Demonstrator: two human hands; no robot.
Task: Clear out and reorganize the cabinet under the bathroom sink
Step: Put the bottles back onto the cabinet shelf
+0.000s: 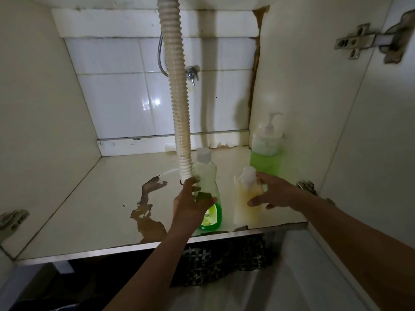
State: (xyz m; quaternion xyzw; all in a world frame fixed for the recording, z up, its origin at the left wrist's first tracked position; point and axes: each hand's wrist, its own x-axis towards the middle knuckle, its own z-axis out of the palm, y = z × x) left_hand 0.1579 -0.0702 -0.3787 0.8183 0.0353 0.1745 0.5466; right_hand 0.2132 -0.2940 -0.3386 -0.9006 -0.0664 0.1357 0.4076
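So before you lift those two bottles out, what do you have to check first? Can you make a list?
1. Left hand grips the green bottle: ok, fingers curl round its middle.
2. Right hand holds the yellow bottle: not ok, fingers are spread at it, not closed.
3. Green bottle's white cap on: ok.
4. Green bottle free of the drain hose: cannot tell, the hose end sits right beside it.
5. Pump bottle at the back out of the way: ok, it stands behind both.
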